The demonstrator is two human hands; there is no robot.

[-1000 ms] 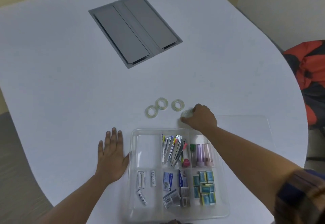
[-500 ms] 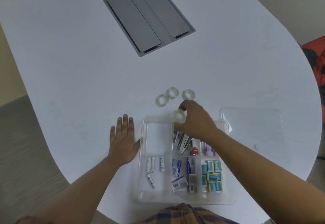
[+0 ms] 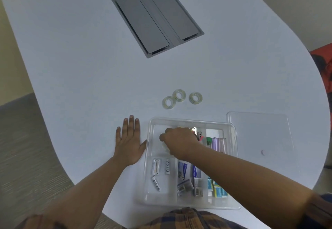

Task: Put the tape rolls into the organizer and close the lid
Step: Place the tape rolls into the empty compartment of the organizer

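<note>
Head view: right hand [image 3: 179, 141] grip closed on tape roll [image 3: 166, 147] inside organizer [image 3: 235, 137]; left hand [image 3: 129, 143] flat, fingers spread.

No print on the organizer's [image 3: 191, 120] contents is legible

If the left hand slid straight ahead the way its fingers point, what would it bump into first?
Nothing nearby, it seems. The left hand lies flat, fingers pointing up the bare table. The tape rolls sit off to the right of that line.
</note>
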